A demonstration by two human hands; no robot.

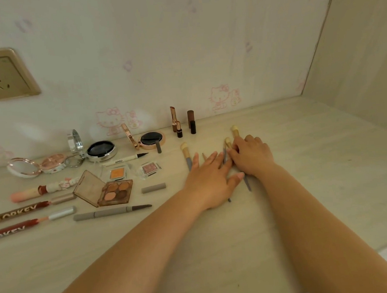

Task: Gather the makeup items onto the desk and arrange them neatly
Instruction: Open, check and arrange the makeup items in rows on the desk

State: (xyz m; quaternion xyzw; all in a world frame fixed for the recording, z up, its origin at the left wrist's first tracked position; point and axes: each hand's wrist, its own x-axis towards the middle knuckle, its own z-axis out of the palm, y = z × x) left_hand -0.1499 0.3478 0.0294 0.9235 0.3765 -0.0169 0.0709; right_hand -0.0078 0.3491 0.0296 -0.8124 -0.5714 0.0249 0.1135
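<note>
Head view: both hands are working the brushes [235, 132] on the counter [216, 246]. Left hand [209, 179] is lying flat, fingers straight, pressing brush handles down. Right hand [252, 155] is curling its grip around the handles just beside the left fingertips; one brush [185, 151] is lying apart, just left of the left hand. Lipsticks [175, 121] are standing beyond both hands; palette [116, 191] well left. Best to be sliding handles parallel, heads level, then pulling in the stray brush.
</note>
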